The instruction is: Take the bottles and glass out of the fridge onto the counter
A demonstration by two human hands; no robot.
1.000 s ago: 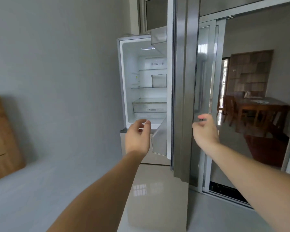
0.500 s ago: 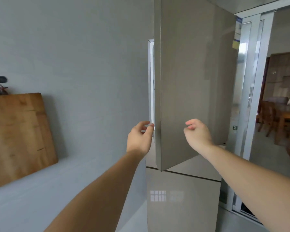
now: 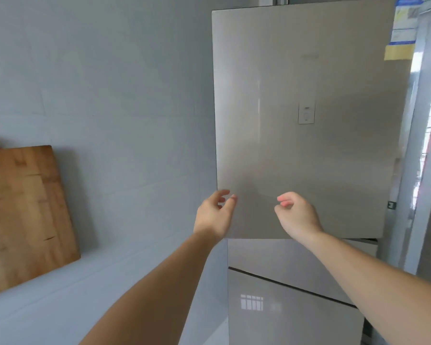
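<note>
Fridge door (image 3: 309,145) hides the inside, left hand (image 3: 215,214) and right hand (image 3: 296,216) loosely curled, empty

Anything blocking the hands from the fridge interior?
Yes: the upper fridge door covers the whole compartment, directly in front of the empty left hand and right hand. What is inside is hidden.

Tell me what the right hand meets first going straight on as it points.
Probably the upper fridge door, low on its flat front; the right hand looks close, but depth is unclear.
</note>
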